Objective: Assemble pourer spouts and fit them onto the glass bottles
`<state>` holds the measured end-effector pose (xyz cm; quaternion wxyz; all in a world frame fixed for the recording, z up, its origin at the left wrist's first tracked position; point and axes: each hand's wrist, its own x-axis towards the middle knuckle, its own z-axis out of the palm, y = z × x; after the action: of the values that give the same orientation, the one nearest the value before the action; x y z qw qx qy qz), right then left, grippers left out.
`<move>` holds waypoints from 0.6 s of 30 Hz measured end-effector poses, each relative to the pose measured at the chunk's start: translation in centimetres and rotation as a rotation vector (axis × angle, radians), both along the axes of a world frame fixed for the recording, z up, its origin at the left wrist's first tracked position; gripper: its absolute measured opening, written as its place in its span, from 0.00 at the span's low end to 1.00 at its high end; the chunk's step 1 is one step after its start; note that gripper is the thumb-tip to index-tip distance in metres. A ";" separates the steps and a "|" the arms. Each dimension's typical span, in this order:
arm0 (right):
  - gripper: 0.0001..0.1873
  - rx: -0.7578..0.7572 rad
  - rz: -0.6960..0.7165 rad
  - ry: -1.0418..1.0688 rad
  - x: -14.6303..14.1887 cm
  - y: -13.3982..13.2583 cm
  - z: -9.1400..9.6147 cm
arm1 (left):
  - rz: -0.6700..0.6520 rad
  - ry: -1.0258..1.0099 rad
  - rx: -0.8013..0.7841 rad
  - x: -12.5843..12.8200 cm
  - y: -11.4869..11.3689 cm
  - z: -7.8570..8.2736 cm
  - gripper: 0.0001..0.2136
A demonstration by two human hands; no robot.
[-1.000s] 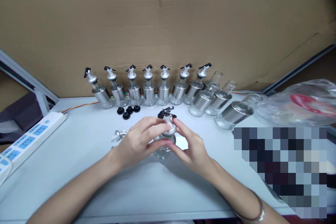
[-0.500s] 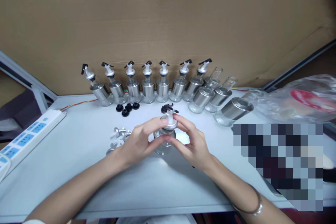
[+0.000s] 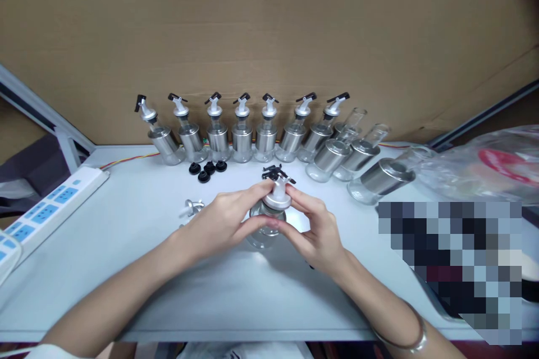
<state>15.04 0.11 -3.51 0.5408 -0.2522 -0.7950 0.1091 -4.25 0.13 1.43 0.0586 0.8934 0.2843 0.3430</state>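
In the middle of the table, a glass oil bottle stands before me with a silver pour spout on its neck. My left hand grips the spout from the left, its index finger up at the spout's side. From the other side my right hand closes round the same spout. Both thumbs meet low in front, near the bottle's neck. Small black lever pieces lie just behind the spout, partly hidden. Loose silver spouts lie left of my left hand, which covers some of them.
Several steel-sleeved bottles with spouts line the cardboard backing. Bottles without spouts stand at the right, near a clear plastic bag. Black stoppers lie left of centre. A power strip lies at the left edge.
The whole view has shifted slightly. My left index finger has slid up along the spout, and my left hand now hides more of the loose spouts. Both hands keep their grip.
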 end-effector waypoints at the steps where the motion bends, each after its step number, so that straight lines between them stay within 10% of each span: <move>1: 0.34 0.001 0.001 0.000 0.0 0.0 0.0 | -0.003 -0.012 0.007 0.1 0.1 -0.1 0.14; 18: 0.29 0.045 0.017 -0.001 -0.1 0.0 0.5 | -0.025 -0.070 -0.019 -0.1 0.3 -0.1 0.10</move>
<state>14.94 0.10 -3.01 0.5448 -0.2332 -0.7998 0.0956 -4.34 0.45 1.38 0.0815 0.8837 0.2741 0.3705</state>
